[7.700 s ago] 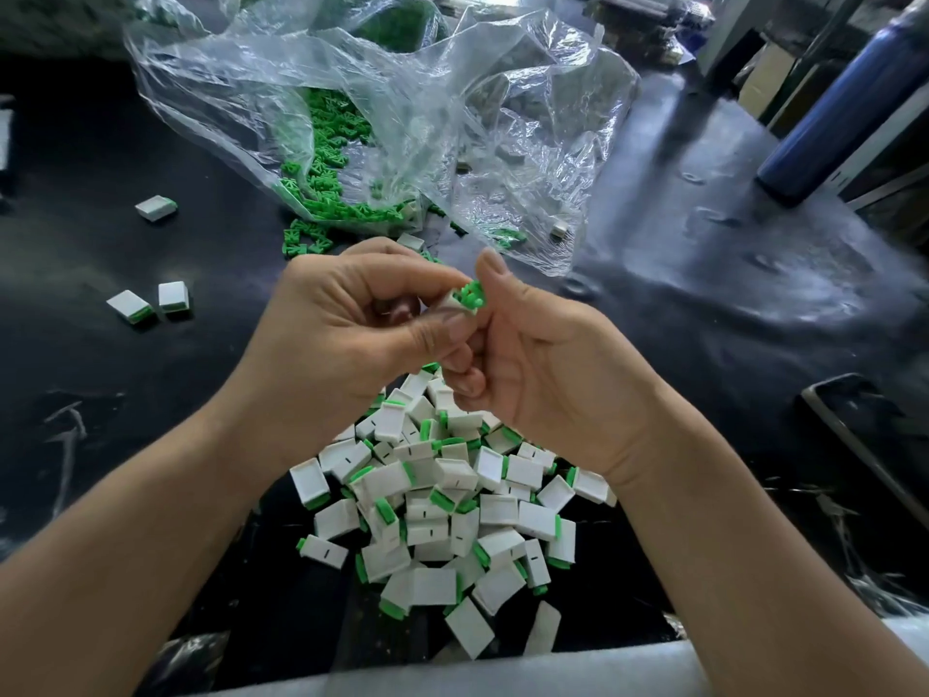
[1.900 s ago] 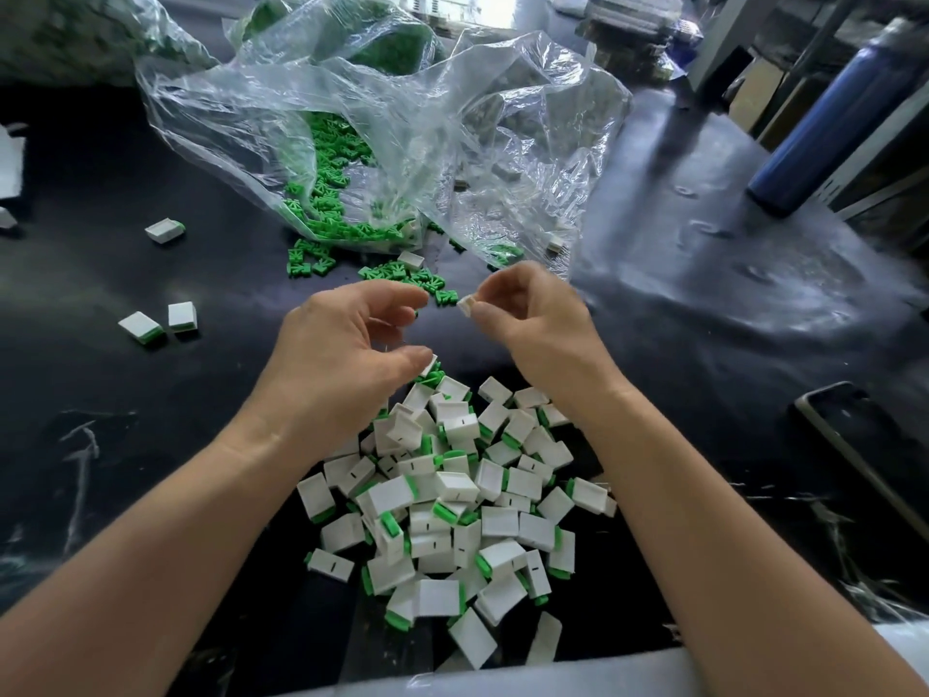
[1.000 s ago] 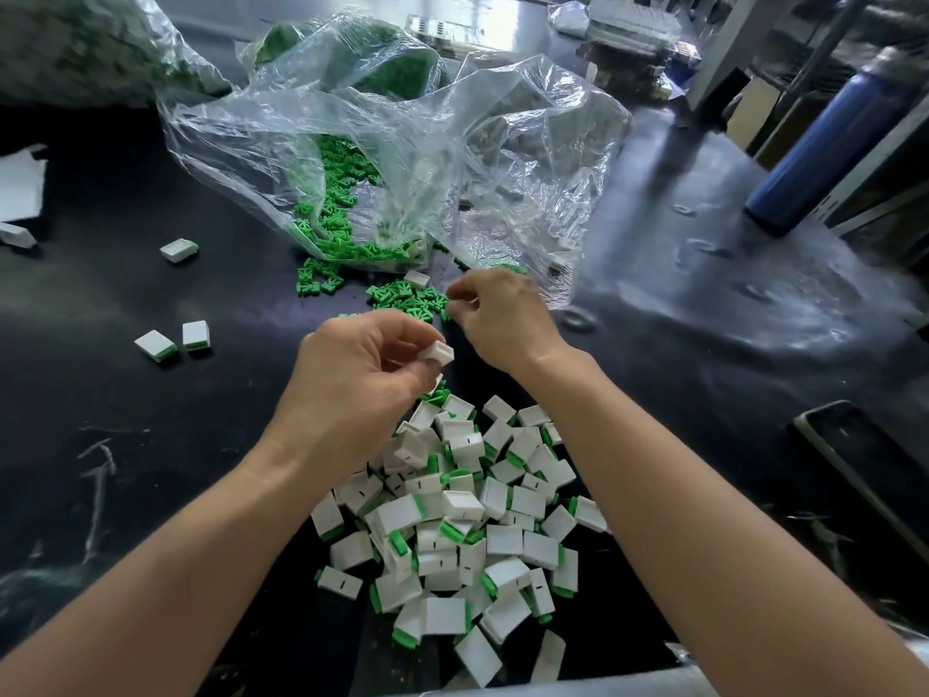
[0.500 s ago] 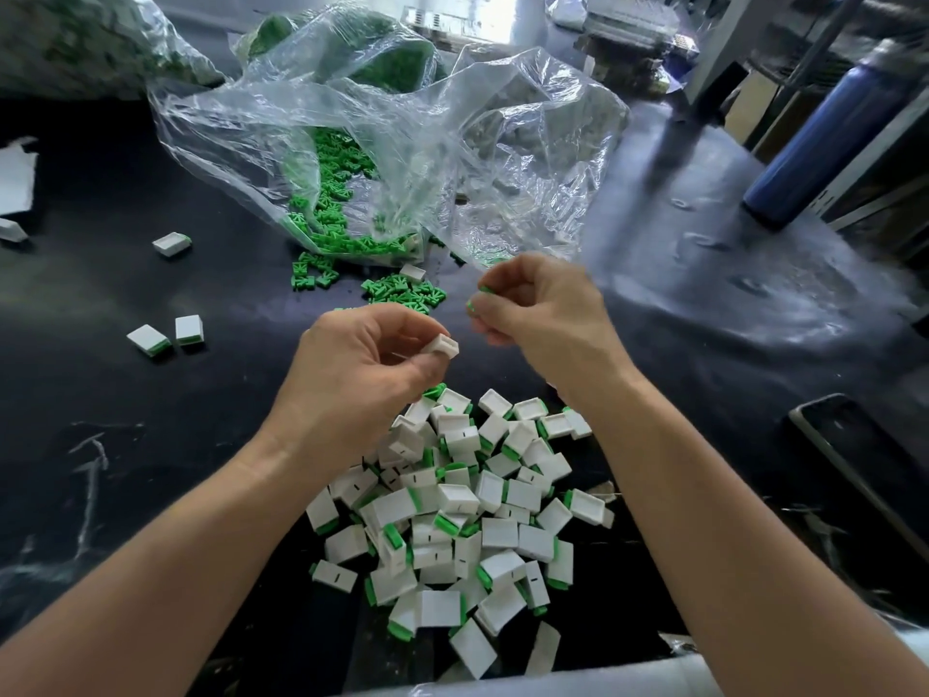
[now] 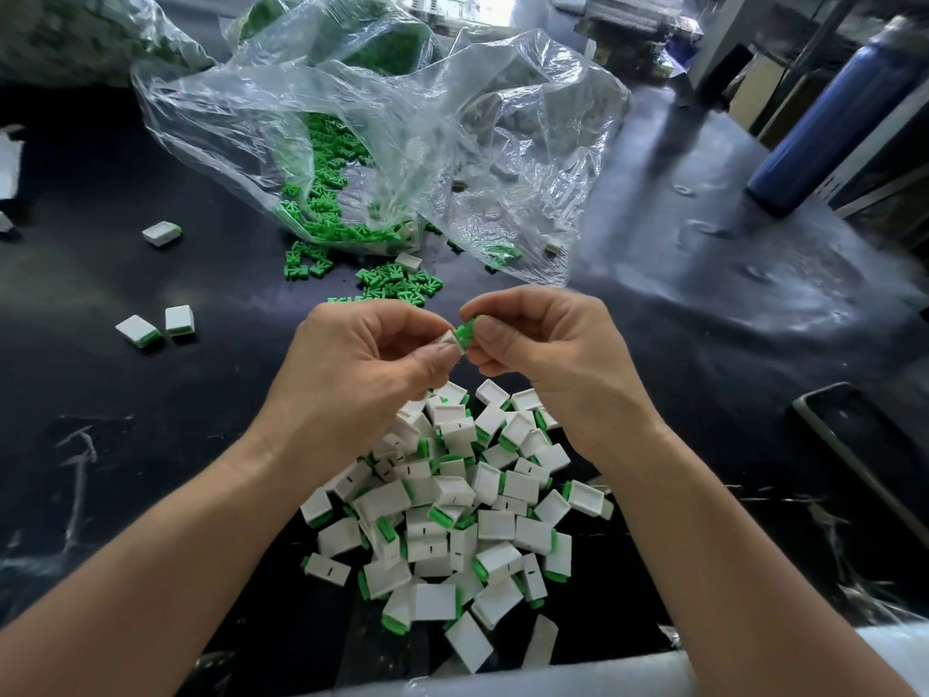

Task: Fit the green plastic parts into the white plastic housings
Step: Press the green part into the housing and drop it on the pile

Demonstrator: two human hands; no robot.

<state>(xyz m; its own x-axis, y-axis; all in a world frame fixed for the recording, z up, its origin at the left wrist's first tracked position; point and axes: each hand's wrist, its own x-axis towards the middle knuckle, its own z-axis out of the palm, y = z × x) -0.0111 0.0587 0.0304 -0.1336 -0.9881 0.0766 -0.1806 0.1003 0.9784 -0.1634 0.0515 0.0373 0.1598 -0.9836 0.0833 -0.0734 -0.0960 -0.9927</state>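
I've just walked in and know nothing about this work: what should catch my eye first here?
First, the two hands at the centre: the left hand pinches a white housing and the right hand pinches a green part right beside it. Below them lies a heap of white-and-green pieces; beyond them, a crumpled clear bag spills loose green parts.

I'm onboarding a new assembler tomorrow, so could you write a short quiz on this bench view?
1. True or false: the left hand pinches a white housing.
2. The right hand pinches: A) a green part, B) a screwdriver, C) nothing.
3. Fill in: loose green parts lie at the mouth of a clear plastic ____.
Key: 1 true; 2 A; 3 bag.
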